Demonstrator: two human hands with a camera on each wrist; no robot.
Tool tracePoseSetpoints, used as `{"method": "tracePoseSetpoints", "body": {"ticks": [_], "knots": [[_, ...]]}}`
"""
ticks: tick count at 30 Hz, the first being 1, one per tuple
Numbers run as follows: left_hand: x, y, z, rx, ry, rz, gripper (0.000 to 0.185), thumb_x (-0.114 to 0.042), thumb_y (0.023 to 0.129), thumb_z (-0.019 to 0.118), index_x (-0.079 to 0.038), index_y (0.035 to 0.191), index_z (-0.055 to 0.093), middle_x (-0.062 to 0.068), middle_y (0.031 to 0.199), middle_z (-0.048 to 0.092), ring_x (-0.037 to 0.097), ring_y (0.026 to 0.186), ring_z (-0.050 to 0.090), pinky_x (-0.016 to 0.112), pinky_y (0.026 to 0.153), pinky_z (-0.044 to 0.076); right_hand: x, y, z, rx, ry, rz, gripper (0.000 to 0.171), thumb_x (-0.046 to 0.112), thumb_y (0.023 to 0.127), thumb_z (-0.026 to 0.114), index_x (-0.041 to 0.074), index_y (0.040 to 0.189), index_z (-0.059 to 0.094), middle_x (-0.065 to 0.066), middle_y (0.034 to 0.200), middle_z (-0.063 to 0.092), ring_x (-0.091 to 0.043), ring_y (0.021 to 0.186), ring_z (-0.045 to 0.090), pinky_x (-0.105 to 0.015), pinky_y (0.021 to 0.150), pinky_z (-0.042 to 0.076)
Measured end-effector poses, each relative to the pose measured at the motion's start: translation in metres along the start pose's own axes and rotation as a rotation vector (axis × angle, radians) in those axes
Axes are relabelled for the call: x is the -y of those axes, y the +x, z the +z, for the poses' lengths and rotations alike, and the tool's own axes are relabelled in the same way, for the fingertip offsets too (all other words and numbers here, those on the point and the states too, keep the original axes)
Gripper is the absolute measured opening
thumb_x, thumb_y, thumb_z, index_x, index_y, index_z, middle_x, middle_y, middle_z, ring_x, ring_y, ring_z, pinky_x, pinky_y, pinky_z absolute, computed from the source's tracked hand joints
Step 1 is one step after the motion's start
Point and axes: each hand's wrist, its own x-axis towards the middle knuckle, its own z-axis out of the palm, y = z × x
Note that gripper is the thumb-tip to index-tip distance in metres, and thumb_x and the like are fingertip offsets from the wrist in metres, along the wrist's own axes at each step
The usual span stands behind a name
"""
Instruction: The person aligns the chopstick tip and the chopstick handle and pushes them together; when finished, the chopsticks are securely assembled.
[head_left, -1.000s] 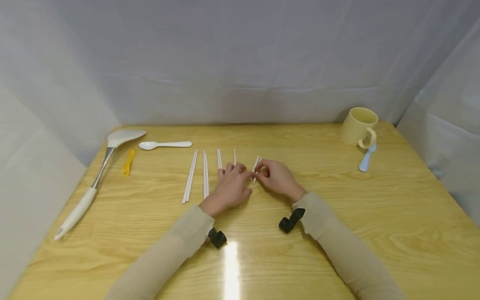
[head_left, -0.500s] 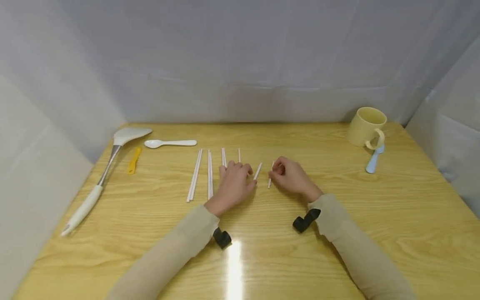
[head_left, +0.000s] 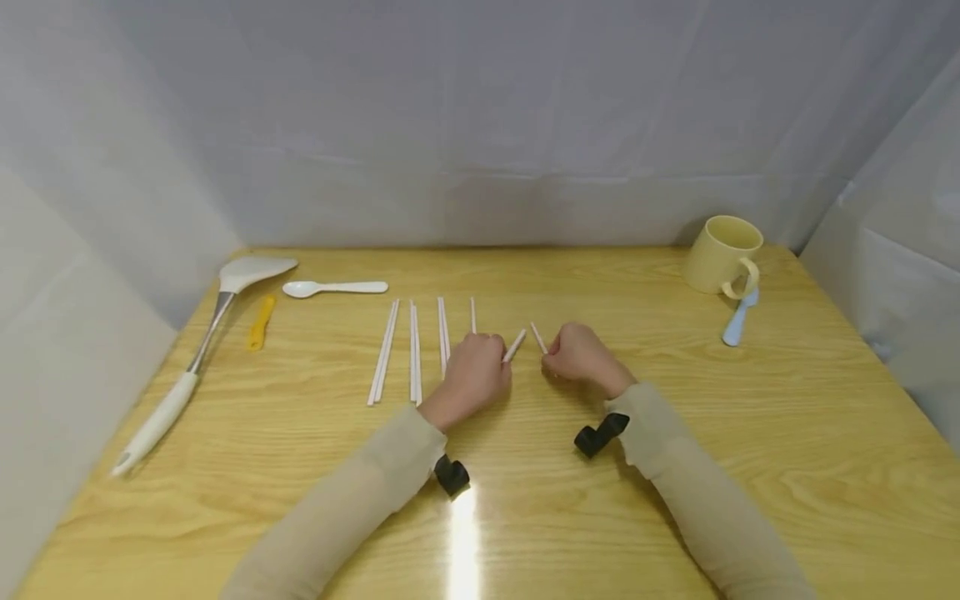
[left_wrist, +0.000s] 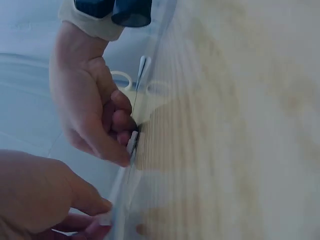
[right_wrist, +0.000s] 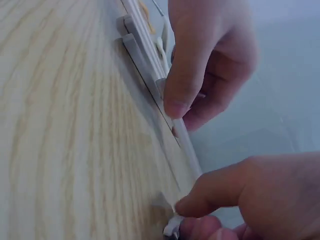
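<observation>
On the wooden table (head_left: 675, 433), my left hand (head_left: 498, 354) pinches a white chopstick (head_left: 516, 343) whose tip points up and right. Just to its right, my right hand (head_left: 550, 360) pinches a second white chopstick (head_left: 537, 336) whose tip leans left. The two tips stand apart, close together. Several more white chopsticks (head_left: 412, 350) lie in rows left of my left hand. In the left wrist view the right hand (left_wrist: 95, 115) grips its stick (left_wrist: 132, 142). In the right wrist view the left hand (right_wrist: 210, 65) pinches its stick (right_wrist: 185, 137) on the tabletop.
A long white-handled ladle (head_left: 202, 342), a small yellow utensil (head_left: 258, 323) and a white spoon (head_left: 333, 288) lie at the back left. A pale yellow mug (head_left: 718, 252) stands at the back right with a light blue spoon (head_left: 737, 321) beside it. Grey cloth walls surround the table.
One second ago both hands met over a pair of chopsticks lying together. The hands have drawn apart, each now with one stick, and both fists have curled tighter.
</observation>
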Motion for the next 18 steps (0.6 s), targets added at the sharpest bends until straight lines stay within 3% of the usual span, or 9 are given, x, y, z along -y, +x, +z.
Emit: {"method": "tracePoseSetpoints", "body": {"ticks": [2,4,9,13,18], "knots": [[-0.002,-0.003,0.001,-0.011,-0.075,0.023,0.012,-0.004,0.086,0.060,0.002,0.088,0.070,0.012,0.078,0.066,0.026,0.072,0.061,0.035,0.062,0.051,-0.002,0.000,-0.002,0.001,0.049,0.020,0.026,0.011,0.085,0.055,0.008,0.059,0.054,0.005,0.047,0.044,-0.008,0.041,0.040,-0.021,0.041,0.033],[-0.003,-0.005,0.003,-0.004,-0.184,0.031,0.013,-0.004,0.086,0.060,0.001,0.092,0.070,0.010,0.079,0.066,0.023,0.071,0.059,0.032,0.061,0.049,-0.004,0.001,-0.004,-0.067,0.135,-0.020,0.019,0.011,0.089,0.052,0.005,0.070,0.053,0.003,0.055,0.047,-0.008,0.044,0.042,-0.022,0.043,0.035],[-0.004,-0.009,0.010,0.048,-0.399,0.065,0.007,-0.005,0.086,0.061,-0.002,0.090,0.066,0.005,0.075,0.066,0.012,0.064,0.056,0.020,0.057,0.046,-0.004,0.001,-0.009,-0.232,0.462,-0.271,0.009,0.004,0.097,0.046,-0.004,0.098,0.045,-0.008,0.075,0.052,-0.010,0.057,0.051,-0.023,0.051,0.044],[-0.004,-0.010,0.014,0.072,-0.427,0.115,0.004,-0.006,0.088,0.062,-0.003,0.091,0.063,0.006,0.081,0.067,0.012,0.070,0.057,0.020,0.063,0.047,-0.001,-0.002,-0.015,-0.211,0.635,-0.369,0.016,0.001,0.098,0.046,-0.011,0.110,0.046,-0.010,0.085,0.056,-0.009,0.065,0.055,-0.023,0.057,0.047],[-0.003,-0.011,0.018,0.050,-0.422,0.163,0.004,-0.007,0.088,0.063,-0.004,0.090,0.063,0.006,0.081,0.067,0.013,0.072,0.058,0.022,0.065,0.047,0.001,-0.006,-0.021,-0.172,0.641,-0.392,0.022,0.003,0.098,0.049,-0.008,0.117,0.052,-0.009,0.089,0.059,-0.013,0.073,0.059,-0.024,0.059,0.049]]}}
